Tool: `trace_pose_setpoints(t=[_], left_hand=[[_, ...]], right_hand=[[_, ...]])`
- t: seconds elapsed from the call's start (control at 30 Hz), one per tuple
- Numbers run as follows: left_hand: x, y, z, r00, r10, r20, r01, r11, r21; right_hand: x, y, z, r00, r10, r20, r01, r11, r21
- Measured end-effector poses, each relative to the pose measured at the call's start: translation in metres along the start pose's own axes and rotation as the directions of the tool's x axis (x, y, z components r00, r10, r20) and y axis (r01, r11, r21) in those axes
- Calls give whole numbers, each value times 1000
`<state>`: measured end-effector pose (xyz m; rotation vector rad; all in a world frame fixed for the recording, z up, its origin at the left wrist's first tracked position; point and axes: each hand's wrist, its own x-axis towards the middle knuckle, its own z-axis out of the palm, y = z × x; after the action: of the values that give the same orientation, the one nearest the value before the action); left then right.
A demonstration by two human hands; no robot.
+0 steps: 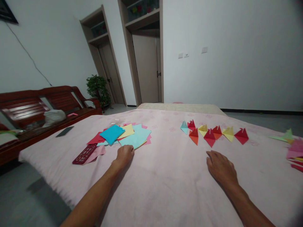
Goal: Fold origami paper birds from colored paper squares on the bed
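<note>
My left hand (125, 155) rests closed on the cloth, at the near edge of a pile of coloured paper sheets; nothing shows in it. On top of that pile are a blue sheet (111, 134), a light blue sheet (136, 136) and a yellow sheet (128, 131). My right hand (221, 166) lies on the cloth with its fingers curled in and nothing visible in them. Beyond it stand several folded paper birds in a loose row, among them a red bird (210, 137), an orange bird (193, 136) and a light blue bird (184, 127).
A dark red packet (84, 154) lies beside pink paper at the left. Farther back is a phone (64, 131). More folded paper (294, 148) sits at the right edge. The pink cloth (161, 186) covers the table. A wooden bench (50, 102) stands beyond the left side.
</note>
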<state>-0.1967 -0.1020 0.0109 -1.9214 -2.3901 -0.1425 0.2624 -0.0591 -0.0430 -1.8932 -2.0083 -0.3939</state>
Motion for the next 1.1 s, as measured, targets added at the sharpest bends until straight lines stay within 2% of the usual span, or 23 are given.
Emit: trace_pose_setpoints(t=[0.2, 0.33, 0.53, 0.7, 0.83, 1.1], left_hand=[[12, -5, -15, 997, -24, 69, 26, 999, -24], [28, 3, -19, 995, -53, 84, 54, 999, -7], [37, 39, 1, 995, -82, -52, 83, 996, 22], [34, 60, 25, 993, -77, -91, 78, 997, 9], [34, 62, 31, 990, -87, -108, 87, 996, -4], [36, 56, 23, 992, -96, -75, 96, 995, -13]], right_hand=[[-1, -1, -1, 1000, 0, -15, 0, 1000, 1], [-2, -2, -1, 1000, -2, -29, 2, 1000, 2], [-2, -2, -2, 999, -23, -45, 23, 1000, -9], [-1, 0, 1, 999, -29, -26, 29, 999, -28], [-1, 0, 1, 1000, -24, -3, 24, 999, -29], [0, 1, 3, 1000, -17, -3, 17, 1000, -18]])
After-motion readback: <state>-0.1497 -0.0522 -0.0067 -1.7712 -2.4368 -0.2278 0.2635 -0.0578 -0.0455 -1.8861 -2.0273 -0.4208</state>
